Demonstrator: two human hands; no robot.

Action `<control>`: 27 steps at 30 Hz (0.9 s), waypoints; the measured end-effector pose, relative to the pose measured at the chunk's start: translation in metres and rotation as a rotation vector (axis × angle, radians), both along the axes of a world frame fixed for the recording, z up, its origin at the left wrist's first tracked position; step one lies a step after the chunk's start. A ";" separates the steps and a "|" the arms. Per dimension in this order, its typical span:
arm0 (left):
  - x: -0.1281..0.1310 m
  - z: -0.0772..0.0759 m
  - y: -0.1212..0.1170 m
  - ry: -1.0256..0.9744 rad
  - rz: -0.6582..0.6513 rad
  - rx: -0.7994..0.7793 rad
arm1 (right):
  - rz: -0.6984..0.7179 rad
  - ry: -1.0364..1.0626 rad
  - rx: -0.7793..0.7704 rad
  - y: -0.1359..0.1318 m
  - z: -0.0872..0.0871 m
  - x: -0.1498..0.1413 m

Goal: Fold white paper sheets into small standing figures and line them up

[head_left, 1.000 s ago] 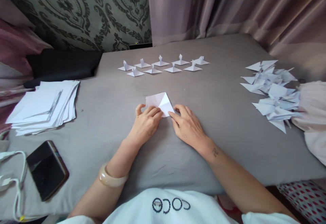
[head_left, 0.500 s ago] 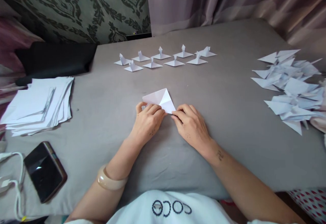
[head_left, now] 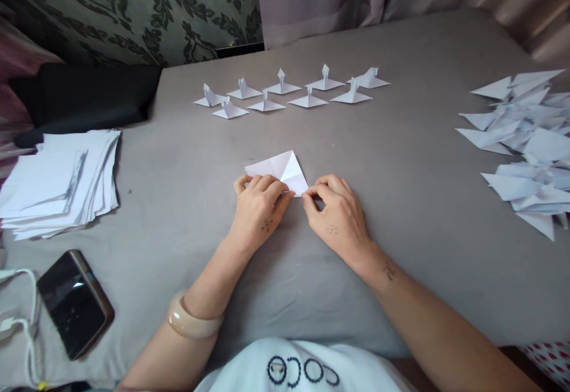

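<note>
A small white sheet of paper [head_left: 291, 177] with diagonal creases lies on the grey cloth-covered table in front of me. My left hand [head_left: 259, 202] grips its near left part, with the fingers curled over that edge and covering it. At the paper's near right corner, the thumb and index finger of my right hand [head_left: 333, 211] are closed in a pinch. Beyond the sheet stand several folded paper cranes [head_left: 308, 100] in two rows, wings spread.
At the left lies a stack of white paper [head_left: 62, 181], with a black phone [head_left: 75, 303] and white cable [head_left: 29, 321] nearer me. A black cloth-like item [head_left: 89, 95] sits behind the stack. Folded paper pieces [head_left: 529, 148] are heaped on the right.
The camera view has tilted down and closer. Both hands stay at the paper; my right thumb and index finger have drawn together into a tighter pinch at its corner.
</note>
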State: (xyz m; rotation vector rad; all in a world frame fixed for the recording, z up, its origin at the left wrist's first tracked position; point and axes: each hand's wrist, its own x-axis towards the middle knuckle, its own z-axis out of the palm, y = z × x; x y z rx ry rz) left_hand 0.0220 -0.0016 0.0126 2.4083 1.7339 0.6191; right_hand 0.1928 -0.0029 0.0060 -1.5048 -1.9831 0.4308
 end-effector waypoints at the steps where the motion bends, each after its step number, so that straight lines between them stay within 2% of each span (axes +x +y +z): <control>1: 0.000 0.000 0.000 0.014 0.005 -0.010 | -0.006 -0.003 0.001 0.000 0.000 -0.001; 18: 0.002 0.000 0.004 0.046 0.039 -0.063 | -0.035 -0.041 -0.017 0.002 0.000 -0.004; 27: 0.002 0.001 0.006 0.065 0.032 -0.064 | -0.095 0.054 -0.176 0.007 0.003 -0.005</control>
